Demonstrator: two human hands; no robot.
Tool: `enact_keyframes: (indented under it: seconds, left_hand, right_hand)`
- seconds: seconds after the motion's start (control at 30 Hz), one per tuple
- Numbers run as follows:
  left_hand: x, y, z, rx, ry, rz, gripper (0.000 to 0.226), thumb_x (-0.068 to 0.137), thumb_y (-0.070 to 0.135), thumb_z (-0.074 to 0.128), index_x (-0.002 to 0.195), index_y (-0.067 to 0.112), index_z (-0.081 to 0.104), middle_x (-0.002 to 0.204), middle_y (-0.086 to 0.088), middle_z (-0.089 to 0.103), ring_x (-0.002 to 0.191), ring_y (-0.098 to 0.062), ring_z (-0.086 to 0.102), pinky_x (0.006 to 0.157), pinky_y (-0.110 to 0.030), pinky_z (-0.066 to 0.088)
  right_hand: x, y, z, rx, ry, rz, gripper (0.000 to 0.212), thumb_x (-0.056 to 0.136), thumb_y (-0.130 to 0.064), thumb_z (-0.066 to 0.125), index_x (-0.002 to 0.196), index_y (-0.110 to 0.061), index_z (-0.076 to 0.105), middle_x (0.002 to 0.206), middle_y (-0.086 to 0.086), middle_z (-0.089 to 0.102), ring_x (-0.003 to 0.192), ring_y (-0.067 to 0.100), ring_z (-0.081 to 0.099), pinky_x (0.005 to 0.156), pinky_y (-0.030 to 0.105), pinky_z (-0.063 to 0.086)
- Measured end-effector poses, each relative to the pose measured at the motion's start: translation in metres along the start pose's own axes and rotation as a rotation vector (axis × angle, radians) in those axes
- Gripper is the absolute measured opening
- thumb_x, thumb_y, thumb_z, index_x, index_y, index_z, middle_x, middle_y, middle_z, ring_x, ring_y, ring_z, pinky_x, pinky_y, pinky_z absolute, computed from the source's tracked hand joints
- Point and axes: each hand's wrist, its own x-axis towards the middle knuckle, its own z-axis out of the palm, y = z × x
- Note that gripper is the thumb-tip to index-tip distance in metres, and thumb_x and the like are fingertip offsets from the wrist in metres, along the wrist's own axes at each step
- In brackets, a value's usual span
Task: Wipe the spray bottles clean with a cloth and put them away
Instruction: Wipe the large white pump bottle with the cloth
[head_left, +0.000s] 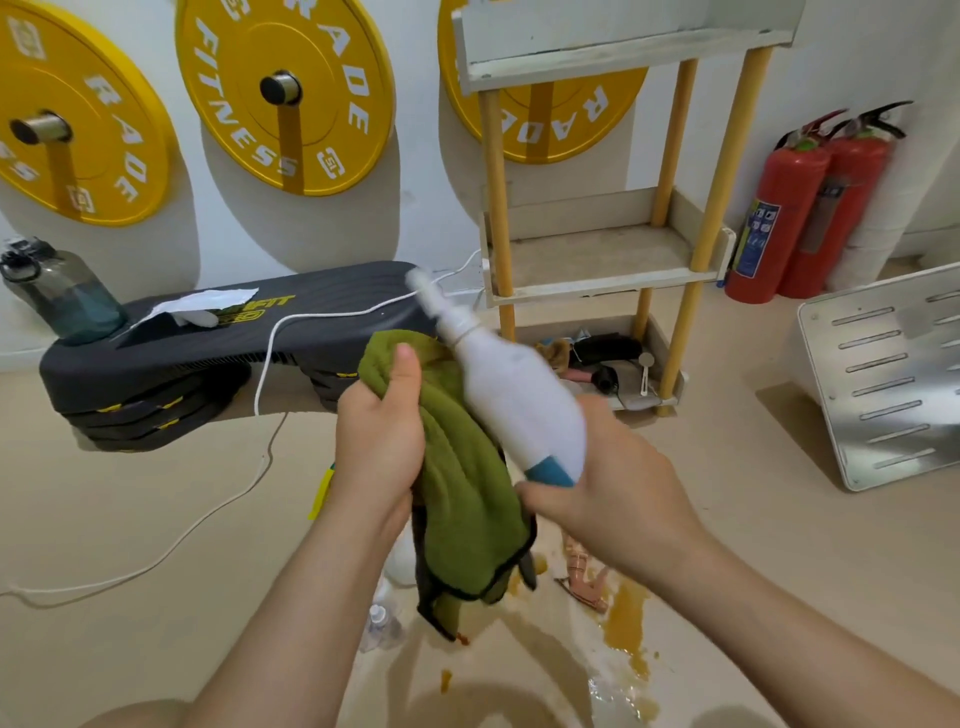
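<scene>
Spray bottle (519, 400), white with a teal base, held tilted in mid-air between the hands, nozzle up and to the left; its outline is motion-blurred. Right hand (618, 483): fingers curled round the teal base end. Left hand (379, 436): fist closed on a bunched green cloth (467, 499), thumb raised; the cloth lies against the bottle's left flank and its tail hangs free. For a thorough wipe, the cloth should probably wrap the body while the right hand turns the bottle, then pass over neck and nozzle; the hanging tail is best kept off the orange spill (623, 618) on the floor below. Contents of the opaque bottle cannot be told. Grey jug (62, 296) on the black step bench (208, 358): bluish liquid in its lower part. Bottom tier (670, 400) of the shelf unit: dark and brown clutter, too blurred to name
</scene>
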Motion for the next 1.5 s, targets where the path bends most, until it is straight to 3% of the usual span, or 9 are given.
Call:
enact_keyframes:
  seconds: [0.13, 0.27, 0.43, 0.5, 0.77, 0.87, 1.03, 1.23, 1.5]
  left_hand:
    - [0.010, 0.008, -0.009, -0.220, 0.151, -0.123, 0.024, 0.099, 0.028, 0.057, 0.081, 0.017, 0.068, 0.074, 0.001, 0.074, 0.077, -0.021, 0.071, 0.074, -0.039, 0.059]
    - [0.017, 0.023, -0.014, -0.255, 0.143, 0.110, 0.022, 0.096, 0.039, 0.056, 0.089, 0.020, 0.066, 0.075, 0.004, 0.060, 0.076, -0.022, 0.057, 0.069, -0.035, 0.049]
    - [0.012, 0.004, -0.011, 1.103, -0.395, 0.620, 0.065, 0.088, 0.077, 0.014, 0.098, 0.034, 0.062, 0.097, 0.014, 0.068, 0.099, -0.017, 0.058, 0.104, -0.044, 0.034]
    - [0.008, 0.002, -0.011, 1.240, -0.426, 0.710, 0.065, 0.089, 0.075, 0.003, 0.077, 0.035, 0.054, 0.071, 0.011, 0.057, 0.076, -0.016, 0.051, 0.082, -0.037, 0.035]
    - [0.021, -0.006, -0.021, 1.058, -0.340, 0.635, 0.060, 0.090, 0.062, 0.018, 0.062, 0.018, 0.048, 0.063, -0.001, 0.057, 0.069, -0.029, 0.053, 0.064, -0.039, 0.040]
    - [0.019, -0.005, -0.024, 0.763, -0.199, 0.595, 0.056, 0.095, 0.054, 0.032, 0.060, 0.013, 0.047, 0.057, 0.002, 0.054, 0.064, -0.027, 0.052, 0.062, -0.037, 0.041]
    - [0.025, 0.009, -0.039, -0.025, 0.096, 0.100, 0.047, 0.098, 0.054, 0.045, 0.079, 0.019, 0.069, 0.078, 0.009, 0.073, 0.083, -0.008, 0.070, 0.078, -0.026, 0.053]
    - [-0.003, -0.010, -0.026, 0.884, -0.232, 0.429, 0.047, 0.099, 0.046, 0.044, 0.068, 0.013, 0.057, 0.064, 0.000, 0.060, 0.070, -0.023, 0.058, 0.059, -0.030, 0.040]
    - [-0.002, 0.006, -0.018, 0.489, -0.051, 0.071, 0.055, 0.098, 0.045, 0.051, 0.073, -0.003, 0.063, 0.067, -0.012, 0.066, 0.067, -0.029, 0.061, 0.073, -0.044, 0.054]
  right_hand:
    - [0.003, 0.004, -0.024, -0.313, 0.130, -0.076, 0.071, 0.076, -0.052, 0.072, 0.130, -0.027, 0.032, 0.107, -0.005, 0.049, 0.084, 0.017, 0.050, 0.063, 0.030, 0.049]
    - [0.000, 0.008, -0.029, -0.591, 0.083, -0.160, 0.079, 0.073, -0.050, 0.074, 0.136, -0.031, 0.030, 0.115, -0.006, 0.051, 0.100, 0.018, 0.054, 0.080, 0.034, 0.050]
    - [0.003, 0.018, -0.030, -0.661, 0.293, -0.424, 0.085, 0.048, -0.025, 0.092, 0.125, -0.016, 0.056, 0.107, 0.011, 0.064, 0.095, 0.035, 0.061, 0.076, 0.046, 0.046]
    - [0.004, 0.020, -0.034, -0.694, 0.379, -0.529, 0.082, 0.052, -0.020, 0.090, 0.126, -0.013, 0.055, 0.112, 0.016, 0.063, 0.099, 0.038, 0.061, 0.080, 0.050, 0.045]
    - [0.004, 0.025, -0.033, -0.695, 0.388, -0.633, 0.077, 0.057, -0.019, 0.088, 0.125, -0.013, 0.053, 0.116, 0.017, 0.063, 0.102, 0.039, 0.060, 0.085, 0.049, 0.044]
    - [0.007, 0.036, -0.030, -0.668, 0.347, -0.603, 0.078, 0.056, -0.022, 0.089, 0.125, -0.015, 0.052, 0.118, 0.015, 0.062, 0.105, 0.037, 0.059, 0.088, 0.050, 0.044]
    - [0.006, 0.049, -0.029, -0.562, 0.364, -0.522, 0.090, 0.047, -0.026, 0.094, 0.125, -0.016, 0.051, 0.118, 0.011, 0.063, 0.101, 0.035, 0.060, 0.084, 0.047, 0.046]
    - [0.009, 0.044, -0.050, -0.663, 0.519, -0.651, 0.067, 0.064, -0.016, 0.080, 0.125, -0.014, 0.052, 0.120, 0.017, 0.063, 0.107, 0.039, 0.058, 0.092, 0.050, 0.037]
    - [0.004, 0.050, -0.048, -0.630, 0.495, -0.579, 0.079, 0.065, -0.015, 0.082, 0.138, -0.013, 0.051, 0.120, 0.013, 0.062, 0.108, 0.036, 0.059, 0.093, 0.047, 0.039]
